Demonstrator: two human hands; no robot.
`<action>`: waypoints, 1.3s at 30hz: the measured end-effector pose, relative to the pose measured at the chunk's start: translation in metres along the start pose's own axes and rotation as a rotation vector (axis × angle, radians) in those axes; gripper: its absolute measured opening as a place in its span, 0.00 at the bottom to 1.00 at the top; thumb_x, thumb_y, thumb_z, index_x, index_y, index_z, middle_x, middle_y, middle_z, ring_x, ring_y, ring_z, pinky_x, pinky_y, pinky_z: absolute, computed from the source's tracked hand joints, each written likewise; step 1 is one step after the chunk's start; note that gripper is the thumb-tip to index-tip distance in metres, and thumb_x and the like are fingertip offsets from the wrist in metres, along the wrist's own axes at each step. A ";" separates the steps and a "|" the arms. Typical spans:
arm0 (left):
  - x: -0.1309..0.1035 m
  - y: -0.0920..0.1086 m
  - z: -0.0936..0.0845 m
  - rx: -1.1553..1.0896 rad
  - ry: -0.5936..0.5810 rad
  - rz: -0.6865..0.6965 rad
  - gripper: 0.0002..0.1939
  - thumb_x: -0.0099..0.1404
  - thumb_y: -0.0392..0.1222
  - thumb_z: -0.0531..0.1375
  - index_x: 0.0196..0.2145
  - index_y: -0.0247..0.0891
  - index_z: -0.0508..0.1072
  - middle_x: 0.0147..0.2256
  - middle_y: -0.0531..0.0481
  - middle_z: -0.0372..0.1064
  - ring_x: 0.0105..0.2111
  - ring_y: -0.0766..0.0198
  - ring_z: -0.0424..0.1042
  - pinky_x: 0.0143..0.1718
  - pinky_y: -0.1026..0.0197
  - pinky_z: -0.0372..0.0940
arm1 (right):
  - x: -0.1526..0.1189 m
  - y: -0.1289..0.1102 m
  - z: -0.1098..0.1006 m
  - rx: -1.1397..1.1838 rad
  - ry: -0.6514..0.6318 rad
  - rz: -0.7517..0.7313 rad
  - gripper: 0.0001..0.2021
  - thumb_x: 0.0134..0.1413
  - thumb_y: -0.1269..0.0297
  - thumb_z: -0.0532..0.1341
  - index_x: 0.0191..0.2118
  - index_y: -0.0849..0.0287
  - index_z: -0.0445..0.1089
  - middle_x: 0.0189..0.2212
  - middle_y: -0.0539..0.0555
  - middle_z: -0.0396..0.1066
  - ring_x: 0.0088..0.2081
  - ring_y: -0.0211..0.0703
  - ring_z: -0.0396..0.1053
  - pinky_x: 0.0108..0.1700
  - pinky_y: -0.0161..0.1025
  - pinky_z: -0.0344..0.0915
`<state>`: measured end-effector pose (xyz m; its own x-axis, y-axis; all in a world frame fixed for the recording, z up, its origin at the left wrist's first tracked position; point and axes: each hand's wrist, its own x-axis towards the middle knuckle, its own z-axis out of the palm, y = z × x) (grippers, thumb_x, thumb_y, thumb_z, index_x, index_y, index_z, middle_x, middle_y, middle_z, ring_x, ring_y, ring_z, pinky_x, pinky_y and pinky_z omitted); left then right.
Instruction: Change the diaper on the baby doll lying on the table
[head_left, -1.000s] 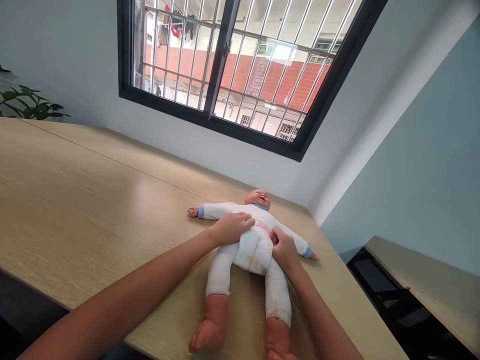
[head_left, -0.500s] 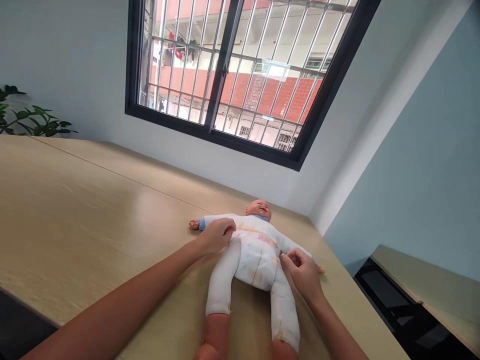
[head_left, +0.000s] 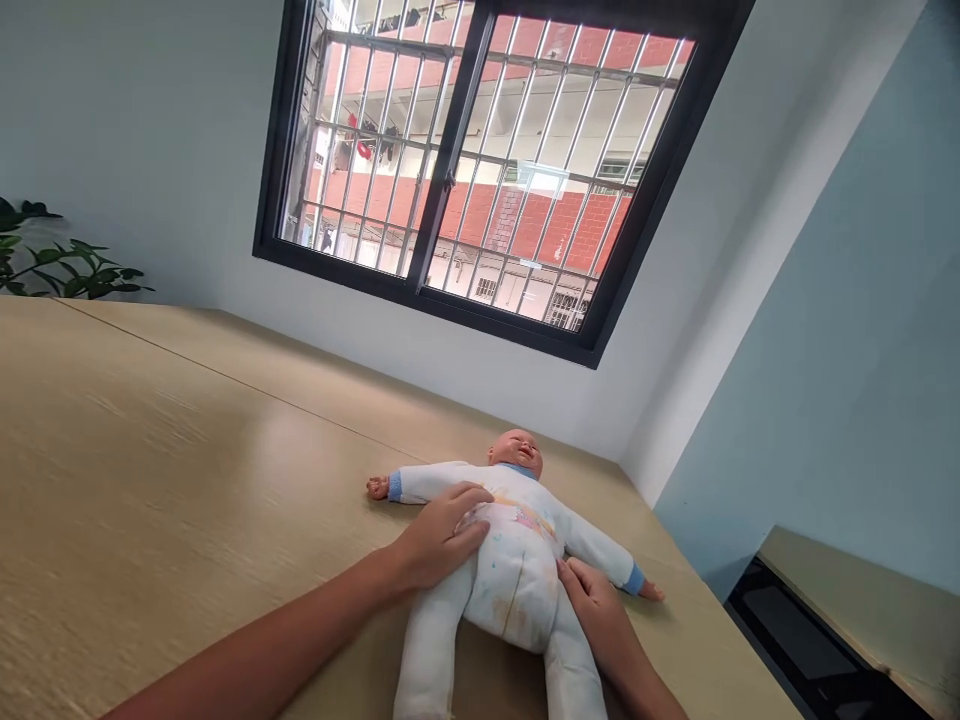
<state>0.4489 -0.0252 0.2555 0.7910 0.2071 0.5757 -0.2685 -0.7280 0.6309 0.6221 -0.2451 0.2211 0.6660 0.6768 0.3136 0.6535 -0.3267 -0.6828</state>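
A baby doll (head_left: 510,560) lies face-up on the counter (head_left: 187,450), head toward 12 o'clock. The left hand (head_left: 439,540) rests flat on its waist at 9 o'clock, fingers released; the right hand (head_left: 596,605) presses its hip at 3 o'clock, fingers loose, grasping nothing.

No readable text, label, brand or number anywhere on the doll (head_left: 510,560) or table (head_left: 187,450).

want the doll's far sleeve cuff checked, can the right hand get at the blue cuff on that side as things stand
Probably yes. The right hand rests flat at the doll's hip, and the blue cuff lies just beyond it on bare table, with nothing between them. The left hand presses the other side.
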 end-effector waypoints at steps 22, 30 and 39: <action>0.010 0.014 0.004 0.126 -0.043 -0.059 0.08 0.62 0.45 0.59 0.38 0.41 0.69 0.36 0.49 0.70 0.35 0.61 0.67 0.36 0.59 0.62 | -0.005 -0.035 -0.007 0.141 0.199 -0.031 0.19 0.58 0.46 0.57 0.31 0.58 0.69 0.27 0.52 0.68 0.31 0.44 0.64 0.34 0.37 0.61; 0.041 0.011 0.037 0.444 -0.050 -0.269 0.18 0.61 0.58 0.59 0.29 0.39 0.69 0.27 0.44 0.70 0.28 0.56 0.69 0.28 0.57 0.58 | 0.017 -0.047 0.000 0.092 0.102 -0.019 0.18 0.51 0.48 0.63 0.27 0.60 0.71 0.25 0.53 0.71 0.28 0.44 0.65 0.32 0.38 0.62; 0.032 -0.023 -0.015 0.659 -0.020 -0.350 0.08 0.62 0.37 0.54 0.30 0.34 0.72 0.33 0.35 0.72 0.34 0.47 0.73 0.34 0.52 0.62 | 0.016 -0.001 -0.023 -0.252 0.298 0.025 0.12 0.50 0.59 0.56 0.20 0.56 0.60 0.18 0.50 0.64 0.24 0.43 0.61 0.29 0.37 0.54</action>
<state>0.4727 0.0081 0.2668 0.7812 0.4917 0.3846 0.3812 -0.8637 0.3297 0.6405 -0.2490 0.2417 0.7342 0.4568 0.5022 0.6785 -0.5180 -0.5208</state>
